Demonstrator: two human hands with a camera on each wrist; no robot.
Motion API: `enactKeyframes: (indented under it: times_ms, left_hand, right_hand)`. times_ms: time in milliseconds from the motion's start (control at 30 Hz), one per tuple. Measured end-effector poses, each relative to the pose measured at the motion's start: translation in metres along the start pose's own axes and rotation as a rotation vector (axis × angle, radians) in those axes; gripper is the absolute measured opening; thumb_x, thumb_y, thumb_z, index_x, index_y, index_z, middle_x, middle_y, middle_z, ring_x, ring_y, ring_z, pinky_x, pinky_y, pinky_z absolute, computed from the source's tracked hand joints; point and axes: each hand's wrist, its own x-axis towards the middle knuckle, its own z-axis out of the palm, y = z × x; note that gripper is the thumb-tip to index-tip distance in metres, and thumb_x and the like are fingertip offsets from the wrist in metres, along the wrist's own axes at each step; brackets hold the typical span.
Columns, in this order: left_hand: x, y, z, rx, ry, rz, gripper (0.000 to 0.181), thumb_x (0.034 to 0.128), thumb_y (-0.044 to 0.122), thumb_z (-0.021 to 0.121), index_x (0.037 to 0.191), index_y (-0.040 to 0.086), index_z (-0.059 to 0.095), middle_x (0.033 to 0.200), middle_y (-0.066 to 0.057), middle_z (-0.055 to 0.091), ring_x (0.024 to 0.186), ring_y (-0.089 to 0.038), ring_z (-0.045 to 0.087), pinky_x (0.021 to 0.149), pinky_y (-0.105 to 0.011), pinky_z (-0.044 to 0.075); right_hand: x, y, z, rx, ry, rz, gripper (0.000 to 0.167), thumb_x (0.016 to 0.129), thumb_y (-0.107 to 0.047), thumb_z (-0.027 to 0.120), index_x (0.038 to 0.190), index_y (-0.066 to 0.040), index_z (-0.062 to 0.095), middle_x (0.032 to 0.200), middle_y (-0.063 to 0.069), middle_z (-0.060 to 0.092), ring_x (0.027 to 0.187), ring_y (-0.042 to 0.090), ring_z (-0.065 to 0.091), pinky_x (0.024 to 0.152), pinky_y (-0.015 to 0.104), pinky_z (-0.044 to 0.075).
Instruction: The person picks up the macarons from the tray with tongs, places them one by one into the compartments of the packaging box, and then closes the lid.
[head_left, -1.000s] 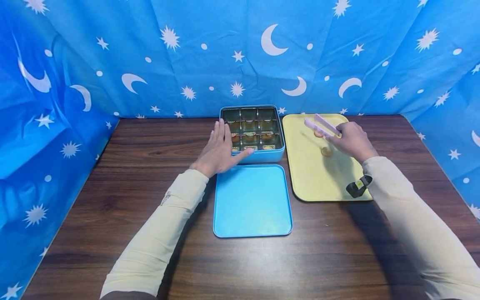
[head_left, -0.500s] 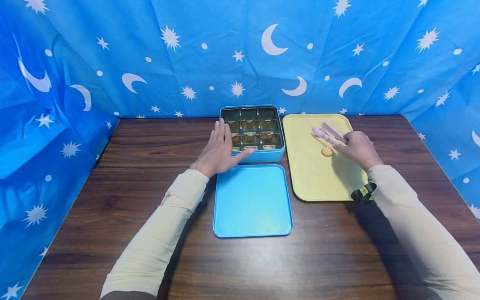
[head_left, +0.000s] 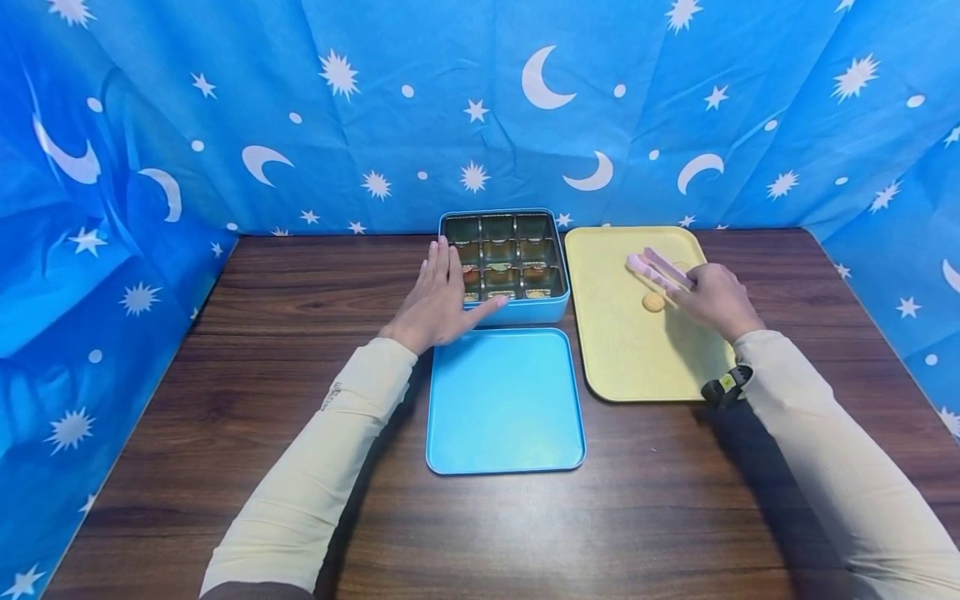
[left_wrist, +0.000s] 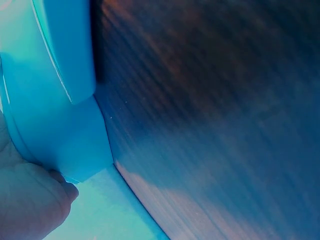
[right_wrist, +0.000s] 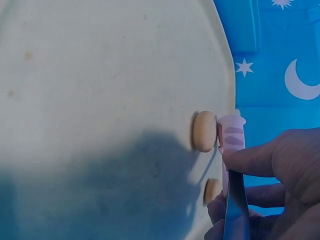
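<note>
In the head view my left hand (head_left: 438,304) rests with straight fingers along the left side of a blue tin (head_left: 528,312), its thumb over the front rim. The tin has a gold divided insert, with small pieces in several compartments. My right hand (head_left: 716,300) holds pink tongs (head_left: 660,271) low over the yellow tray (head_left: 622,367). A round cookie (head_left: 653,302) lies on the tray just in front of the tongs. Two cookies stand out in the right wrist view: one cookie (right_wrist: 205,131) beside the tongs' tip, another cookie (right_wrist: 212,191) lower down. Whether the tongs grip one is unclear.
The blue lid (head_left: 506,400) lies flat in front of the tin, left of the tray. All sit on a dark wooden table (head_left: 495,533). A blue curtain (head_left: 450,108) with moons and stars stands close behind the tin and tray.
My right hand has moved right and slightly down with the tongs, and the tongs' tips have come closer together. My left hand and the tin have stayed put.
</note>
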Motion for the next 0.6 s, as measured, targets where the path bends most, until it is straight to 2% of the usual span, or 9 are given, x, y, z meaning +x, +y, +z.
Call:
enactKeyframes:
  times_ms: [267, 600]
  left_hand:
    - [0.0, 0.0, 0.0, 0.001, 0.002, 0.0, 0.118, 0.0904, 0.081, 0.041, 0.16, -0.004, -0.003, 0.167, -0.02, -0.014, 0.154, -0.034, -0.013, 0.123, -0.046, 0.001]
    - [0.0, 0.0, 0.0, -0.008, -0.002, -0.001, 0.118, 0.0905, 0.081, 0.041, 0.16, -0.004, -0.003, 0.167, -0.019, -0.016, 0.153, -0.033, -0.015, 0.123, -0.046, 0.0]
  right_hand:
    - [0.006, -0.013, -0.005, -0.004, 0.046, -0.044, 0.03, 0.095, -0.021, 0.066, 0.091, 0.008, 0.066, 0.073, 0.011, 0.05, 0.069, 0.029, 0.046, 0.056, 0.038, 0.035]
    - [0.017, -0.046, -0.013, 0.008, 0.052, -0.065, 0.029, 0.096, -0.02, 0.067, 0.093, 0.008, 0.067, 0.074, 0.012, 0.051, 0.071, 0.03, 0.045, 0.06, 0.04, 0.035]
